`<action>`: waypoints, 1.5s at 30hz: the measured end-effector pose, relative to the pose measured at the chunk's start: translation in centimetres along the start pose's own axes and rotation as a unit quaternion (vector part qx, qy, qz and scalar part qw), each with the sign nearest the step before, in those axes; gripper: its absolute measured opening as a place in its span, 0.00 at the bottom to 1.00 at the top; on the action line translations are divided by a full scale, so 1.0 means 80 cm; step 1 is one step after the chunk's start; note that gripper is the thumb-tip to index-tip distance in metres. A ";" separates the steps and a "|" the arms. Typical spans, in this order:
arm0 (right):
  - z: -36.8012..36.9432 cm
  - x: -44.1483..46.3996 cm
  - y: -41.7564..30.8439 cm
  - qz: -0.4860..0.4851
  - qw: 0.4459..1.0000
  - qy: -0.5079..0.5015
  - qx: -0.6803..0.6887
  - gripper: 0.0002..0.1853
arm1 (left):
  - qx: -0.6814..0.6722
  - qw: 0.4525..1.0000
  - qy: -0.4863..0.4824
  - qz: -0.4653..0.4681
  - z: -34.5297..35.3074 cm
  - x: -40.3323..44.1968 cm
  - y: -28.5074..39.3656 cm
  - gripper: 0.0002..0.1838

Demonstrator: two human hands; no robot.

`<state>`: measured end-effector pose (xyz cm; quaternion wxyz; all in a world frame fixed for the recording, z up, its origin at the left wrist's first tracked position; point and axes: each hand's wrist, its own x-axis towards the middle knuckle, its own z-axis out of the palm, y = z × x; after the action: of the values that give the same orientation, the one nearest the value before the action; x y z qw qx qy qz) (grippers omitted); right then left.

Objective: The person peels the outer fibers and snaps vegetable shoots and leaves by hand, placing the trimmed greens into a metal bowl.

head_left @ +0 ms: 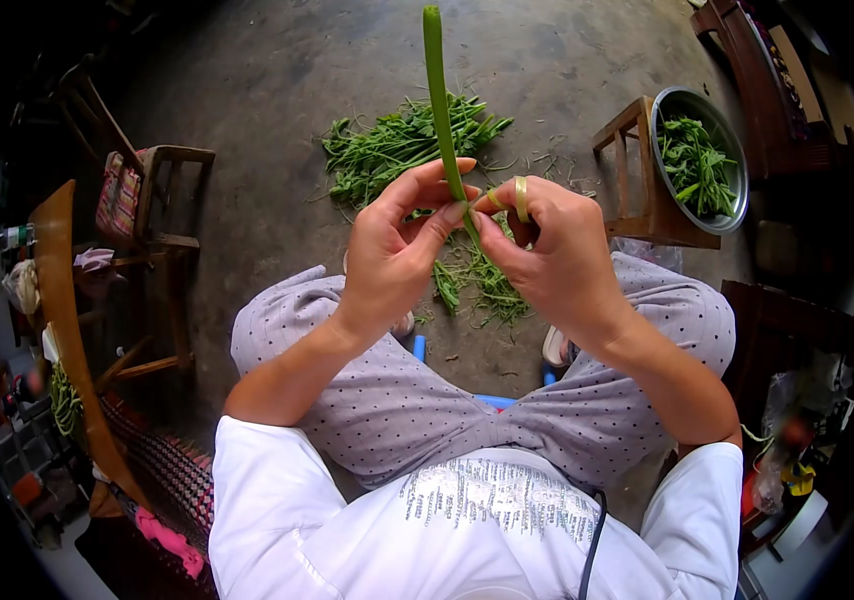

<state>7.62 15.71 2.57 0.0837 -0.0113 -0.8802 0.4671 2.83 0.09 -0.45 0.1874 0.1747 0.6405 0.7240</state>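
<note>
A long green stalk (438, 90) stands nearly upright between my hands, its cut end at the top. My left hand (402, 235) is closed on it, with thumb and fingers pinching its lower part. My right hand (547, 235) pinches at the stalk's lower end with thumb and forefinger, beside the left thumb; a yellowish band circles one finger. Beyond my hands, a pile of green stalks and leaves (387, 150) lies on the floor. Smaller green scraps (492, 285) are scattered below my hands, between my knees.
At the right, a metal basin (744, 200) of leafy greens rests on a wooden stool (637, 215). A wooden chair (182, 155) stands at the left, near a wooden table edge (67, 330) with green pods hanging over it. The concrete floor (277, 60) stretches ahead.
</note>
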 end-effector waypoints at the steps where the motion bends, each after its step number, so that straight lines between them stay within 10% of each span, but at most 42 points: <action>1: 0.002 -0.001 0.001 -0.024 1.000 0.015 -0.014 0.07 | 0.000 1.000 -0.001 0.000 0.001 0.000 0.000 0.18; 14: 0.010 0.000 0.005 -0.054 0.995 0.059 -0.061 0.06 | -0.029 1.000 -0.004 -0.005 0.006 0.003 0.005 0.19; 20: -0.008 0.009 0.005 0.112 0.988 -0.046 0.093 0.04 | -0.043 0.998 -0.015 -0.047 -0.003 0.004 0.007 0.19; 25: -0.029 0.025 0.030 0.201 0.859 -0.082 0.463 0.04 | -0.087 0.992 0.000 -0.092 -0.020 0.012 -0.001 0.16; 33: -0.062 0.037 0.038 0.231 0.736 -0.115 0.626 0.10 | -0.004 0.997 -0.009 -0.076 -0.031 0.019 -0.017 0.12; 36: -0.096 0.049 0.054 0.133 0.683 -0.209 0.688 0.08 | 0.011 0.997 0.005 -0.077 -0.038 0.022 -0.024 0.12; 40: -0.176 0.048 0.053 0.081 0.697 0.015 0.712 0.10 | -0.045 0.990 0.037 -0.131 -0.049 0.024 -0.023 0.12; 45: -0.237 0.040 0.073 -0.036 0.665 0.058 0.744 0.14 | -0.106 0.979 0.059 -0.161 -0.055 0.025 -0.016 0.13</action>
<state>7.14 34.84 8.60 0.1315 0.0595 -0.2336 0.9615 -1.02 -2.57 -2.24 0.2807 0.0056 0.5894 0.7575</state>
